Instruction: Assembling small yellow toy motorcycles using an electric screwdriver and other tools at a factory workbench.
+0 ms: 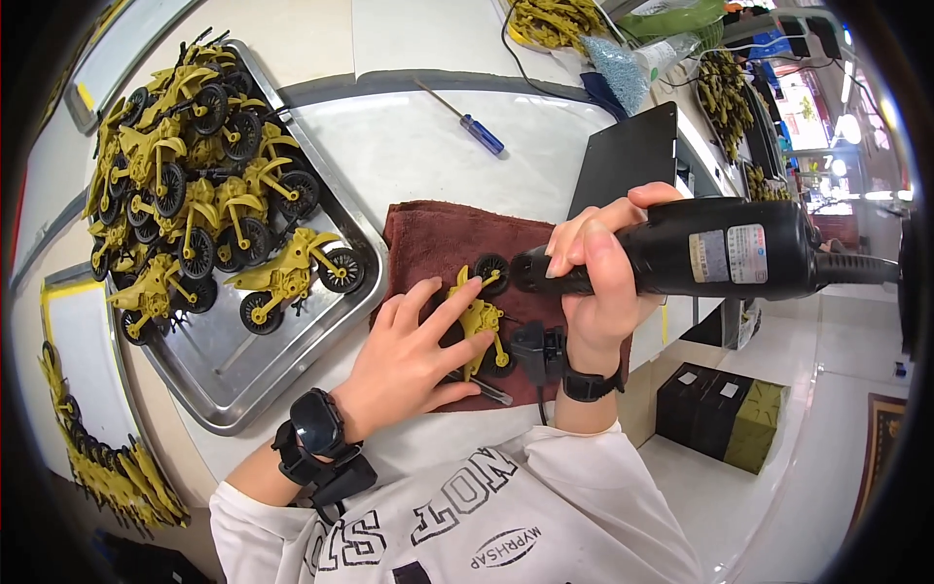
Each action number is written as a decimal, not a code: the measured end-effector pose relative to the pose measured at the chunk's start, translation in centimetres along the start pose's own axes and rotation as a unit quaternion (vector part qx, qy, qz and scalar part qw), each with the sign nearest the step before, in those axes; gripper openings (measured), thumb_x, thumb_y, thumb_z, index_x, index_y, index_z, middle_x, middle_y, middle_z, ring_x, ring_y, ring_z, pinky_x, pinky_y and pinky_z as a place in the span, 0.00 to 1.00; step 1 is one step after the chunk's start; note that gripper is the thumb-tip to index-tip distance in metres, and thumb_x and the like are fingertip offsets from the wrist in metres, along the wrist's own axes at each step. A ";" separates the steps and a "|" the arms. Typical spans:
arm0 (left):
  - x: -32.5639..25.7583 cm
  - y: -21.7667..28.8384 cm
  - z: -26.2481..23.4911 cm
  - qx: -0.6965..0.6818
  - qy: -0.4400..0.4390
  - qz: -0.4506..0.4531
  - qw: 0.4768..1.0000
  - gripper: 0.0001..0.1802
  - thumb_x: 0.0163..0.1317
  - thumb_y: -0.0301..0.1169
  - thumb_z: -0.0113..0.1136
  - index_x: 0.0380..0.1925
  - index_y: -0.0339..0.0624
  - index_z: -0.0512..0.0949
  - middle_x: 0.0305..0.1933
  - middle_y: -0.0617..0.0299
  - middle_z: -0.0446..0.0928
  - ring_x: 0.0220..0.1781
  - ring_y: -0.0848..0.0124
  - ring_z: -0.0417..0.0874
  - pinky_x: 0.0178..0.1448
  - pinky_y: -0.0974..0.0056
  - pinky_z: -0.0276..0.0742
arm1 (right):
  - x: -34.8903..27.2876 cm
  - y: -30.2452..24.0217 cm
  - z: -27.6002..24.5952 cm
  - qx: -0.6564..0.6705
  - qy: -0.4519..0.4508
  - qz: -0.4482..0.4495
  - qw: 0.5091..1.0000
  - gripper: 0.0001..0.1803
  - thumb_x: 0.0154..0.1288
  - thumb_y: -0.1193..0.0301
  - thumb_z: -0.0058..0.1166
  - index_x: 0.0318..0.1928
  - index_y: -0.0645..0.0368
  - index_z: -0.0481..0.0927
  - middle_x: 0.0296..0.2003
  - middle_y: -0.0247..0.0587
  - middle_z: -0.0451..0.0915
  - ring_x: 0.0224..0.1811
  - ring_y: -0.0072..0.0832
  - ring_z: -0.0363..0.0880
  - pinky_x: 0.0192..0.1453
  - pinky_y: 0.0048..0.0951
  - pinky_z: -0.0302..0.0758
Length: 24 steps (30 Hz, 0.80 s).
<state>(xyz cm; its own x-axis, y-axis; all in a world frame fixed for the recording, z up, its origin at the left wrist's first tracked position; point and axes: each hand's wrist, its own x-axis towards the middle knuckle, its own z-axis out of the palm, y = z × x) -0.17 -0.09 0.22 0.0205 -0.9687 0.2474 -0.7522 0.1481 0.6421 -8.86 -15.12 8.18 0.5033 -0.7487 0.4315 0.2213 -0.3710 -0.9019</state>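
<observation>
Head view, landmark: brown cloth [438, 234] spread on the worktop [428, 146].
Toy motorbike: yellow toy motorbike [480, 321] with black wheels lies on the cloth's middle, long axis running from the far wheel near the tool tip down toward the person's chest.
Left hand: left hand [413, 352] rests flat on the cloth's left half, fingers [449, 302] spread and pressing the toy's left flank; not clenched, pinning rather than wrapping it.
Right hand: right hand [598, 282] over the cloth's right edge, fingers clenched around the barrel of a black electric screwdriver [700, 255].
Key relation: the tool lies crosswise to the toy's long axis, its tip pointing left at the toy's far wheel [492, 273], just beside the left forefinger's end; the toy sits directly between both hands, the left one touching it, the right one reaching it only through the tool.
Tray: steel tray [233, 375] left of the cloth, just beside its edge, carrying a heap of like yellow motorbikes [185, 185].
Hand screwdriver: blue-handled screwdriver [467, 122] beyond the cloth, well apart.
Dark panel: black flat panel [628, 156] beyond the cloth's right corner.
Loose parts: further yellow pieces [107, 467] lie left of the tray, well away from the cloth.
</observation>
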 end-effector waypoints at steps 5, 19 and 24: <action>0.1 0.0 0.0 -0.003 0.007 0.001 1.000 0.28 0.39 0.47 0.69 0.45 0.59 0.79 0.66 0.58 0.61 0.59 0.52 0.62 0.57 0.52 0.62 | 0.2 0.3 -0.2 0.004 -0.014 -0.001 1.000 0.20 0.56 0.79 0.47 0.49 0.60 0.59 0.20 0.37 0.68 0.15 0.24 0.68 0.24 0.29 0.70; 0.2 0.5 -0.1 0.010 0.016 0.010 1.000 0.28 0.38 0.42 0.70 0.44 0.56 0.78 0.66 0.56 0.60 0.57 0.52 0.63 0.54 0.53 0.65 | -0.1 -5.2 -2.3 0.108 -0.055 -0.204 0.971 0.24 0.61 0.72 0.47 0.57 0.62 0.61 0.23 0.34 0.68 0.19 0.27 0.68 0.29 0.32 0.66; 1.6 0.9 -0.6 -0.060 0.052 0.022 0.997 0.34 0.40 0.46 0.70 0.52 0.52 0.74 0.66 0.48 0.59 0.59 0.48 0.62 0.59 0.50 0.63 | -2.4 -7.5 -7.0 0.041 0.067 -0.209 0.975 0.31 0.60 0.68 0.56 0.59 0.60 0.56 0.23 0.39 0.72 0.19 0.29 0.71 0.28 0.32 0.68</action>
<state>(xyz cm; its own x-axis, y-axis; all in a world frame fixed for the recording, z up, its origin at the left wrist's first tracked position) -0.44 -1.42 1.68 0.0613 -0.9360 0.3467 -0.6702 0.2188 0.7092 -17.54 -14.35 14.04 0.2425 -0.6092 0.7550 0.4522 -0.6176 -0.6435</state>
